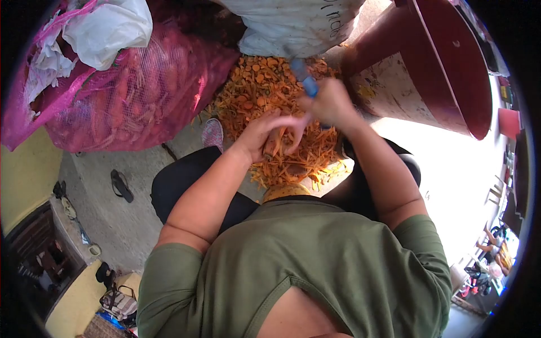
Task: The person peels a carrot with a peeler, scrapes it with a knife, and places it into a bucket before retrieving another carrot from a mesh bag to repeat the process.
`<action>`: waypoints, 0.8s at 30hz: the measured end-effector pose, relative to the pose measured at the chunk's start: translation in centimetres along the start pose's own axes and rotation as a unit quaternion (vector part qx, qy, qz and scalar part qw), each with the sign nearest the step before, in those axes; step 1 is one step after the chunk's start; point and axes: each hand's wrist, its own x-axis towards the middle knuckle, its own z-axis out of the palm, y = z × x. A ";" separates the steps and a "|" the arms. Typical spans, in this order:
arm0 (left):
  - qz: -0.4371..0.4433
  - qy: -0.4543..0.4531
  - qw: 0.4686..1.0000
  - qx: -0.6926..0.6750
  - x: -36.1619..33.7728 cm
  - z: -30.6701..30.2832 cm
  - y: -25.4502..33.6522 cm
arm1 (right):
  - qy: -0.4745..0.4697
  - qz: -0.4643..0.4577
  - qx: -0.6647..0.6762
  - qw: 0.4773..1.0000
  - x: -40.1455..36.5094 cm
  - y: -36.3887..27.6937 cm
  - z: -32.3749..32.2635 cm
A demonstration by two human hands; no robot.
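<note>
My left hand (pixel 269 138) is curled above the pile of orange peelings (pixel 251 84), its fingers wrapped round what looks like a carrot (pixel 275 144), mostly hidden by the fingers. Close by on the right, my right hand (pixel 333 104) is closed on a blue-handled tool (pixel 309 86). Motion smears the tool, and its working end cannot be made out. Among the thin orange strips lie several round orange slices (pixel 245 101). The pile spreads over the ground between my legs, below both hands.
A pink mesh sack (pixel 146 84) full of long roots stands at left, with white plastic (pixel 110 34) on top. A white sack (pixel 298 28) is at the back. A large dark red bucket (pixel 417 67) stands at right. A black slipper (pixel 121 186) lies on the concrete.
</note>
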 end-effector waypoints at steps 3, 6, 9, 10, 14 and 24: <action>-0.009 0.006 1.000 0.020 -0.7 1.0 0.6 | -0.013 -0.020 -0.085 0.996 -0.2 0.1 1.4; 0.032 -0.023 0.999 0.000 -0.1 0.3 -0.1 | 0.094 0.108 -0.080 0.986 3.5 4.1 -1.3; 0.025 -0.028 0.999 -0.001 0.4 -0.5 -0.1 | 0.091 0.107 -0.027 0.990 3.0 3.5 -2.0; 0.030 -0.045 0.999 -0.001 0.5 -0.7 -0.1 | 0.049 0.067 -0.011 0.996 1.9 2.5 -1.3; 0.014 -0.046 0.999 0.020 -0.2 0.0 0.0 | -0.047 0.022 -0.056 0.997 0.2 0.1 0.7; -0.021 0.050 0.998 0.023 -0.5 0.4 0.3 | -0.029 -0.010 -0.042 0.999 -0.2 -0.5 1.0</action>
